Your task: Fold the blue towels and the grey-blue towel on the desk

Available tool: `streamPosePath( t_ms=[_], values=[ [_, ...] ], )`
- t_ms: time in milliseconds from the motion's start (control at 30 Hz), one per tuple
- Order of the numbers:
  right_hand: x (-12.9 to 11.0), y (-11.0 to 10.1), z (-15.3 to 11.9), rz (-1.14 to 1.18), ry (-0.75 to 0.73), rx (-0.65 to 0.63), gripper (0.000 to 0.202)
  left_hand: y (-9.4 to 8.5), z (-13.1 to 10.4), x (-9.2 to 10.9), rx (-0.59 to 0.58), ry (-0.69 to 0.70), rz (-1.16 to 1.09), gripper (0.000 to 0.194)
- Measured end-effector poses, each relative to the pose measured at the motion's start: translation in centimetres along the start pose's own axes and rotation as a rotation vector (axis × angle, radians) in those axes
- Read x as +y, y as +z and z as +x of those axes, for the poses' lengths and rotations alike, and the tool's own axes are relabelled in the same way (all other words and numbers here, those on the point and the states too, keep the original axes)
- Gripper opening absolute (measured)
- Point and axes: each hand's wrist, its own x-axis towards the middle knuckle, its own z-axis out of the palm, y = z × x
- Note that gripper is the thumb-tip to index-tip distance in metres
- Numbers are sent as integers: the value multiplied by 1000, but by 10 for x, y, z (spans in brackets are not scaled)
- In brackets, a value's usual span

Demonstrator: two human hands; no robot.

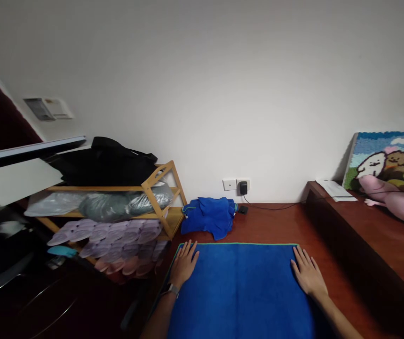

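Observation:
A blue towel (pixel 239 287) with a thin green edge lies spread out flat on the reddish-brown wooden surface, a faint crease down its middle. On its far left corner rests my left hand (pixel 185 263), flat with the fingers stretched out, a watch (pixel 172 289) on the wrist. My right hand (pixel 309 273) lies open across the far right corner, fingertips at the green edge. Neither hand grips anything. Beyond the towel, near the wall, a second blue cloth (pixel 209 216) sits in a crumpled heap.
A wooden rack (pixel 159 188) at the left holds plastic-wrapped bundles and rows of slippers (pixel 131 231), with a black bag (pixel 106 162) on top. A black plug (pixel 243 187) and cord are at the wall. Right, a raised ledge carries a pink plush toy (pixel 395 197) and a picture (pixel 392 155).

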Motion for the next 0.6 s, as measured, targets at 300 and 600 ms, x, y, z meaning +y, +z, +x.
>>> streamPosePath(
  t_ms=[300,600],
  values=[
    [-6,-8,0,-7,36,-5,72,9,20,-6,-17,-40,70,61],
    [-9,-14,-2,2,34,-2,70,0,-44,143,-41,339,-109,55]
  ],
)
